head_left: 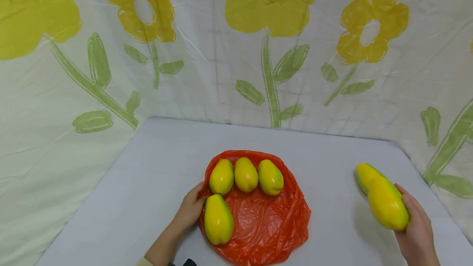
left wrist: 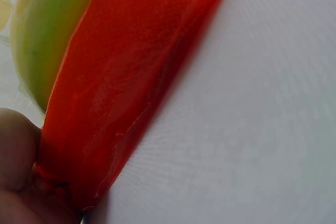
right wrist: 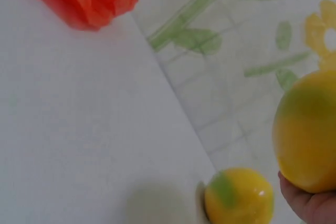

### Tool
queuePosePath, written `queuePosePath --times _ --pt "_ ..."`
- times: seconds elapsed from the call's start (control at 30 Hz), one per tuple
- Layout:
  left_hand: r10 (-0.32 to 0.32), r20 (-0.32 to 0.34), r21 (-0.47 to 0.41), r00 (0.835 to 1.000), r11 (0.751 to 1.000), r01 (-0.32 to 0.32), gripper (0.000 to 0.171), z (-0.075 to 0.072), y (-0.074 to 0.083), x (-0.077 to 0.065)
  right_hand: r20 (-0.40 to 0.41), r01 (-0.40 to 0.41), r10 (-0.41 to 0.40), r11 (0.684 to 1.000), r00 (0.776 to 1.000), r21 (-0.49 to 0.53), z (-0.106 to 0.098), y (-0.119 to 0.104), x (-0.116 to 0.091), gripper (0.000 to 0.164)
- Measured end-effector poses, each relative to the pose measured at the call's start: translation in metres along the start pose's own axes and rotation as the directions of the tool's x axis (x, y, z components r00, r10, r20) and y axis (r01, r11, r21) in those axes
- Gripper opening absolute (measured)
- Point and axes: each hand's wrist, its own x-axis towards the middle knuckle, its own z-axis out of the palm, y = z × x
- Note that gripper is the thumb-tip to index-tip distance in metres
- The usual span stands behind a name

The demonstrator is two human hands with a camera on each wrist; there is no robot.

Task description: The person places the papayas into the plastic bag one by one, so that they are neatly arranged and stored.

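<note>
A red plastic bag (head_left: 255, 221) lies spread wide on the table with its rim rolled up. Inside, three yellow-green papayas (head_left: 246, 175) line the back, and another papaya (head_left: 218, 219) lies at the front left. My left hand (head_left: 190, 208) grips the bag's left rim, thumb and fingers on the red plastic (left wrist: 100, 108). Off to the right, my right hand (head_left: 417, 225) holds a papaya (head_left: 388, 203) above the table, also large in the right wrist view. Beyond it a second papaya (head_left: 366, 173) rests on the table, partly hidden by the held one.
The table (head_left: 159, 155) has a pale, smooth cover. A white curtain (head_left: 199, 93) with yellow flowers hangs behind it and along both sides. A small dark object (head_left: 189, 262) shows at the bottom edge, beside the left forearm.
</note>
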Motion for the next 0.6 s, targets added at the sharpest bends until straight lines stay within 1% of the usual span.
queuePosePath --times 0.07,0.17,0.3,0.4,0.47,0.53,0.6 --pt "0.002 -0.002 0.005 1.0 1.0 -0.002 0.048 0.0 0.0 0.0 0.005 0.016 -0.017 0.999 1.0 0.034 0.009 -0.001 0.001 0.03" --pt "-0.001 0.0 0.003 1.0 1.0 0.001 0.048 0.0 0.0 0.0 0.047 0.057 -0.061 0.994 0.997 0.091 0.022 -0.002 0.003 0.031" --pt "-0.007 -0.001 0.001 1.0 1.0 0.007 0.048 0.001 -0.001 0.001 0.137 0.115 -0.131 0.986 0.982 0.117 0.039 -0.002 0.005 0.035" --pt "-0.008 -0.005 0.001 1.0 1.0 0.008 0.048 0.0 0.0 0.001 0.185 0.151 -0.162 0.986 0.969 0.072 0.052 0.001 0.006 0.039" --pt "-0.005 -0.006 -0.004 1.0 1.0 0.005 0.048 0.0 0.0 0.001 0.187 0.156 -0.154 0.988 0.97 0.004 0.062 0.003 0.007 0.04" --pt "0.001 -0.006 -0.009 1.0 1.0 -0.001 0.048 0.0 0.0 0.001 0.168 0.135 -0.117 0.986 0.979 -0.099 0.072 0.005 0.009 0.041" --pt "0.002 -0.004 -0.013 1.0 1.0 -0.002 0.047 0.0 0.0 0.001 0.14 0.096 -0.068 0.975 0.988 -0.199 0.082 0.007 0.01 0.042"
